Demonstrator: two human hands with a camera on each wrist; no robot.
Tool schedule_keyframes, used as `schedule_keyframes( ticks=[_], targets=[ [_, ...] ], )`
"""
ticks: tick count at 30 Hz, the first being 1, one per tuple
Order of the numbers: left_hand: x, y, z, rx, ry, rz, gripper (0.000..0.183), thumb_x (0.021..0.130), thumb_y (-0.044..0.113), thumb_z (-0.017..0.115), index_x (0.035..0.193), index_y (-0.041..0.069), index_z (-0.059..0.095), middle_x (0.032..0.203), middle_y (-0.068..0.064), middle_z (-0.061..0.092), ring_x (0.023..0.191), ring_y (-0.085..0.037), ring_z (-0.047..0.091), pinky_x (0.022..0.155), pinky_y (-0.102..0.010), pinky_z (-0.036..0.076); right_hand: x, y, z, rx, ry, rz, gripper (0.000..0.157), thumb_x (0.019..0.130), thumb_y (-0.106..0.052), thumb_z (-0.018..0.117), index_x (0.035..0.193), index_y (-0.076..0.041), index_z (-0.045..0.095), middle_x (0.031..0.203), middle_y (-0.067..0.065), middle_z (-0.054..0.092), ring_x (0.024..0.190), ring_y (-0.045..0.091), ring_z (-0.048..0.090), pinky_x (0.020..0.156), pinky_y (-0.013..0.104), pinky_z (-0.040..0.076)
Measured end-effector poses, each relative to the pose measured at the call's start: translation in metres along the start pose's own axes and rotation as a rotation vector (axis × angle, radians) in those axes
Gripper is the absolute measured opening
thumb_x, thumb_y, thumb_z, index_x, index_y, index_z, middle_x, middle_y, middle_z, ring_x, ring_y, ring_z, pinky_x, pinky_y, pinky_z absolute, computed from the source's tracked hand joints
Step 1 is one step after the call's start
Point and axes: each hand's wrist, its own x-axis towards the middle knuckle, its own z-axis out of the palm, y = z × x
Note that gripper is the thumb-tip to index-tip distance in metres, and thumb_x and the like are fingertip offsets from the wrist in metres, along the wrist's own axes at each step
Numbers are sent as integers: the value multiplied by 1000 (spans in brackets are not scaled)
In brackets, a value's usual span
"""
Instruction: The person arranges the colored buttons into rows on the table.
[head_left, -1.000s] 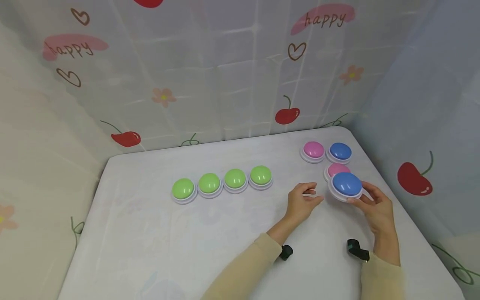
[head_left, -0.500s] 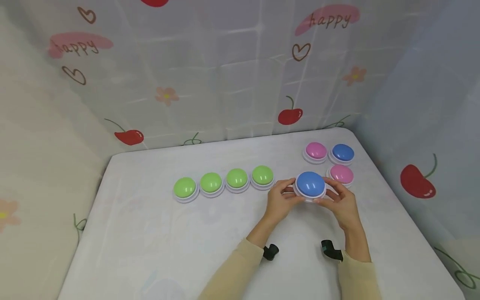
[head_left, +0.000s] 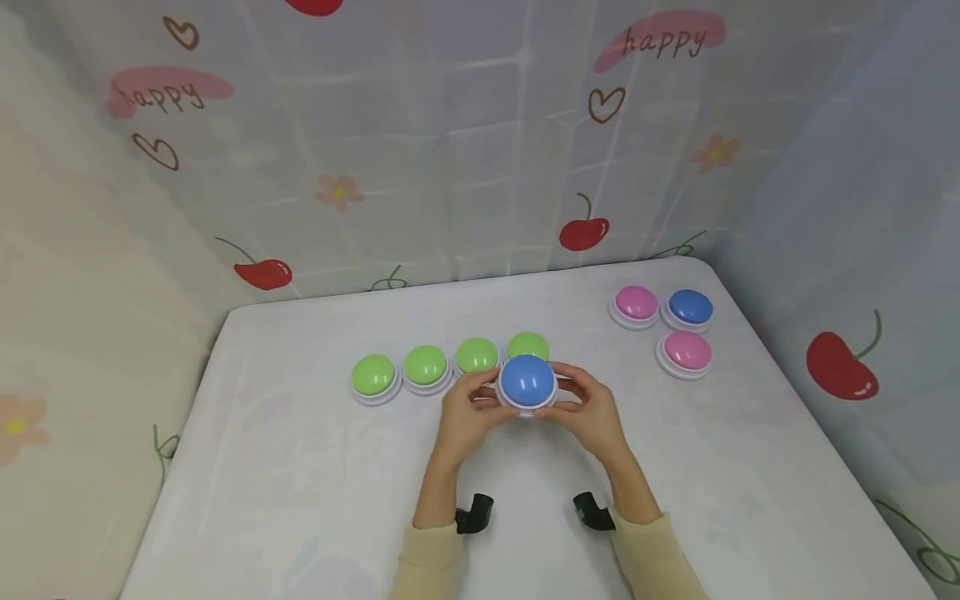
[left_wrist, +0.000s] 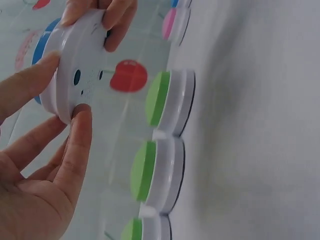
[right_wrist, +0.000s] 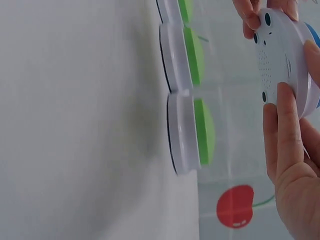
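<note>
Both hands hold a push button with a blue dome and white base (head_left: 527, 382) up off the table, in front of the right end of a row of green push buttons (head_left: 425, 365). My left hand (head_left: 467, 417) grips its left side, thumb at the near edge and fingers curled under. From the other side my right hand (head_left: 588, 410) grips it the same way. The wrist views show the button's white underside (left_wrist: 87, 70) with small dark feet and speaker holes. In the head view the held button partly covers the rightmost green button (head_left: 528, 343).
At the back right of the white table (head_left: 315, 500) stand two pink buttons, one farther back (head_left: 636, 303) and one nearer (head_left: 687, 351), beside another blue button (head_left: 690, 307). A printed curtain (head_left: 450, 150) hangs behind the table's rear edge.
The blue button has travelled left from beside the pink ones to before the green row. My right hand held it alone at first; my left hand then took hold too.
</note>
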Motion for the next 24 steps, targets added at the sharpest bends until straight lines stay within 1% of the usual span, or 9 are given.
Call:
schedule_keyframes(
  ticks=[4, 6, 9, 14, 17, 21, 24],
  targets=[
    [-15, -3, -34, 119, 70, -8, 61, 65, 6, 90, 121, 3, 67, 113, -13, 66, 96, -26, 66, 83, -36, 60, 1, -3, 36, -16, -37, -9, 66, 68, 3, 84, 129, 0, 58, 129, 20, 55, 115, 34, 58, 83, 31, 60],
    [-22, -3, -49, 184, 104, -21, 61, 64, 7, 90, 121, 6, 68, 113, -11, 68, 95, -23, 66, 83, -37, 60, 2, -4, 53, -25, -52, -16, 65, 67, 1, 85, 127, -2, 60, 126, 18, 56, 115, 36, 58, 83, 36, 60],
    [-31, -3, -71, 276, 152, -66, 62, 63, 8, 91, 121, 8, 69, 112, -8, 69, 94, -22, 66, 84, -39, 59, 4, -5, 79, -48, -82, -37, 65, 66, -2, 87, 126, -4, 62, 121, 16, 59, 113, 35, 60, 83, 39, 60],
    [-45, -5, -104, 404, 196, -164, 60, 67, 6, 88, 123, 4, 66, 113, -12, 70, 96, -26, 66, 86, -42, 58, 9, -7, 120, -121, -145, -76, 65, 65, -7, 89, 125, -4, 62, 117, 14, 61, 109, 31, 63, 80, 36, 61],
    [-52, -9, -122, 452, 217, -226, 59, 71, 5, 85, 126, 2, 64, 116, -16, 68, 99, -29, 66, 87, -41, 58, 11, -6, 143, -152, -195, -92, 65, 67, -9, 88, 126, -3, 60, 117, 14, 61, 109, 29, 63, 82, 33, 60],
    [-61, -15, -142, 470, 248, -312, 60, 73, 5, 83, 128, 2, 62, 119, -18, 67, 102, -30, 65, 85, -37, 58, 13, -3, 169, -179, -245, -108, 65, 68, -9, 87, 126, 0, 59, 118, 15, 61, 110, 29, 62, 86, 30, 59],
    [-65, -21, -152, 471, 259, -365, 60, 73, 6, 83, 129, 2, 62, 117, -20, 67, 102, -30, 65, 79, -29, 58, 14, -1, 184, -235, -263, -112, 66, 67, -8, 88, 125, 2, 59, 119, 16, 61, 109, 28, 62, 87, 26, 58]
  ],
)
